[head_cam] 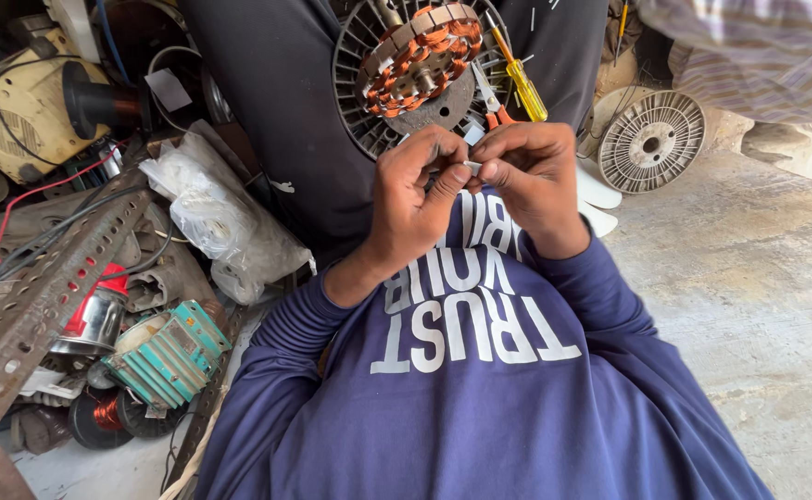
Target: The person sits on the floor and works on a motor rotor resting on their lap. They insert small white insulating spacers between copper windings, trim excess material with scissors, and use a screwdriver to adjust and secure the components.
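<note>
A rough concrete floor fills the right side of the view, and a heap of workshop clutter crowds the left. At the centre, the person's two hands meet in front of the chest, above a dark blue sweatshirt with white lettering. The left hand and the right hand together pinch a small white piece between thumbs and fingertips; both grips are closed tight on it, and too little of it shows to tell what it is.

At 12 o'clock from the hands sits a round motor stator with copper windings, resting in a dark lap. Just beside it at 1 o'clock lie a yellow-handled screwdriver and orange-handled pliers. At 2 o'clock, well apart, a pale slotted disc lies on the floor near a striped cloth.

At 9 o'clock lies a crumpled plastic bag. Toward 8 o'clock are a perforated metal angle bar, a teal finned casing and a small copper wire spool.
</note>
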